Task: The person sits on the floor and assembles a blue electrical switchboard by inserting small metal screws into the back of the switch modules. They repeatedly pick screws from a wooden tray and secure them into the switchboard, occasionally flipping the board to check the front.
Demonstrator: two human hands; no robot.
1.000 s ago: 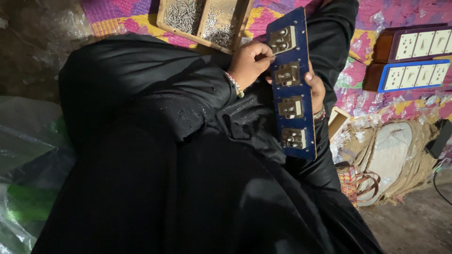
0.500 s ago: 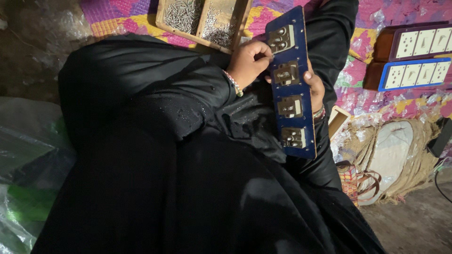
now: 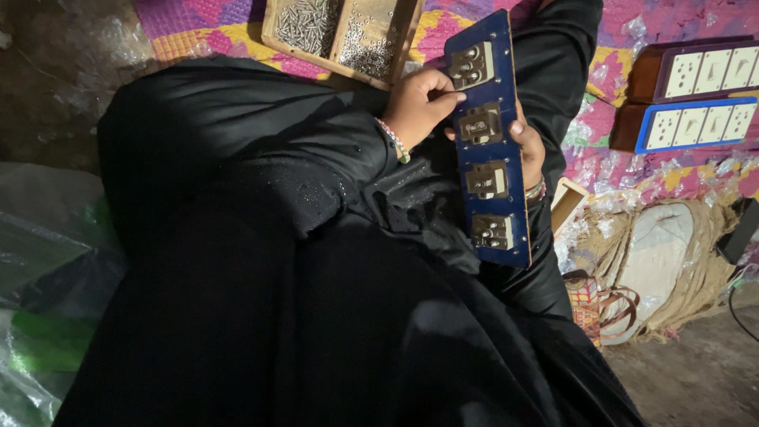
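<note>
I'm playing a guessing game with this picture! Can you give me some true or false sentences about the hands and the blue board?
1. The left hand touches the top of the blue switchboard panel. True.
2. The right hand grips the panel's edge. True.
3. The wooden tray is full of buttons. False: it holds small metal screws.
4. The panel carries two metal fittings. False: four show.
5. More switchboards lie on the colourful mat. True.

Wooden tray (image 3: 395, 69) of screws; perhaps finished switch panels (image 3: 694, 125); woven bag (image 3: 696, 277).
</note>
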